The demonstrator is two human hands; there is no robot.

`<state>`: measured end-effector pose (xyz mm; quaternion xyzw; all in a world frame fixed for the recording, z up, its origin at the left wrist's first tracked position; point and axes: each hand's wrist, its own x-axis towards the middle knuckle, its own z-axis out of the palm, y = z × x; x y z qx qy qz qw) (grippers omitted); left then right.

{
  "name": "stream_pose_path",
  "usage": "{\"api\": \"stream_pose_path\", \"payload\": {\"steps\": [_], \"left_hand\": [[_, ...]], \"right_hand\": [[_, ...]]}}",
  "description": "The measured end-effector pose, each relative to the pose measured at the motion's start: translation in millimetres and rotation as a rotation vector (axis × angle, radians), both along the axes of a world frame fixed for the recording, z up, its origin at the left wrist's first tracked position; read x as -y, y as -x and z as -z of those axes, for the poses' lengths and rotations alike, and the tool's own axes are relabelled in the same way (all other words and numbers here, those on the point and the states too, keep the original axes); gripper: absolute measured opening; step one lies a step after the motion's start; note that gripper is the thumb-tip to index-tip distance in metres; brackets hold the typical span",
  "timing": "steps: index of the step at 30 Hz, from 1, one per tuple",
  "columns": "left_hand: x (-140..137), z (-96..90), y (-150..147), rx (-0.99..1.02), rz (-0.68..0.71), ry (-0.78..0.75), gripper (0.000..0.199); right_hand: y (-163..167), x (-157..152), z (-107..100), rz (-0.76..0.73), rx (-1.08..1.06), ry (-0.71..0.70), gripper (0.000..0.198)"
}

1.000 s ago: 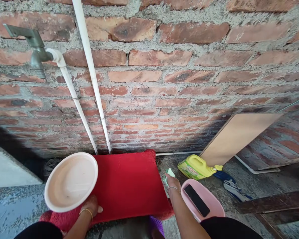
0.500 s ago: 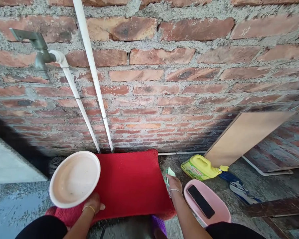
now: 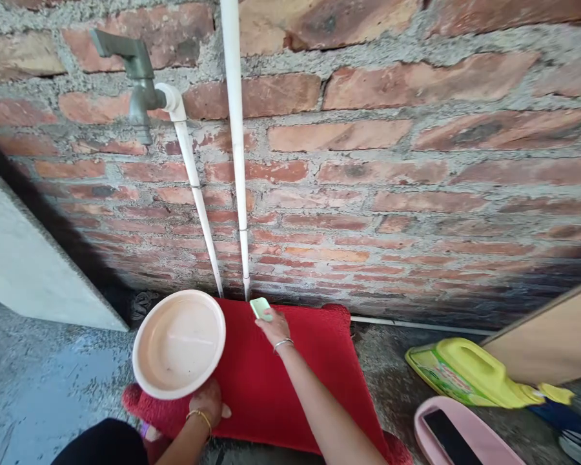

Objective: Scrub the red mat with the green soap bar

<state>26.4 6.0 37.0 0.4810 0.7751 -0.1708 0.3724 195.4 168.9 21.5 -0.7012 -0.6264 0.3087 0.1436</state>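
Note:
A red fuzzy cover (image 3: 290, 381) lies over a low, flat-topped piece by the wall. My left hand (image 3: 210, 400) rests palm down on it, right under the rim of a pale pink basin (image 3: 177, 349). Its thumb stretches out to the right; its other fingers are largely hidden. The basin is at the cover's left end and looks nearly empty inside. My right hand (image 3: 275, 326) reaches over the cover toward its far edge. It is closed around a small pale green block (image 3: 260, 308), whose exact kind I cannot make out.
A grey tap (image 3: 140, 84) and white pipes (image 3: 237, 148) run along the brick wall (image 3: 339, 135). At right lie a yellow jug (image 3: 459, 368), a pink tub (image 3: 484, 433) with a black phone (image 3: 452, 439), and a leaning board (image 3: 556, 336). The left floor looks wet.
My right hand has swung from beside the cover's right edge to above its far middle, carrying the green block. My left hand stays by the basin. The view has shifted left.

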Motion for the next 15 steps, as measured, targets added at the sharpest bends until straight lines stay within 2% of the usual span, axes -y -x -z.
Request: {"api": "stream_pose_path", "payload": {"steps": [4, 7, 9, 11, 15], "left_hand": [[-4, -5.4, -2, 0.011, -0.051, 0.025, 0.053], [-6, -2.6, -1, 0.016, -0.088, 0.027, 0.052], [-6, 1.3, -1, 0.003, -0.088, 0.019, 0.052], [-5, 6.0, 0, -0.006, -0.082, 0.011, 0.053], [-4, 17.1, 3, -0.004, -0.100, 0.002, 0.051]], "right_hand": [[71, -3, -6, -0.232, 0.065, -0.032, 0.039], [88, -7, -3, -0.343, 0.102, -0.039, 0.040], [79, -13, -1, -0.368, 0.138, -0.018, 0.041], [56, -22, 1, -0.351, 0.175, 0.000, 0.041], [-26, -36, 6, -0.205, 0.233, -0.006, 0.040]]}}
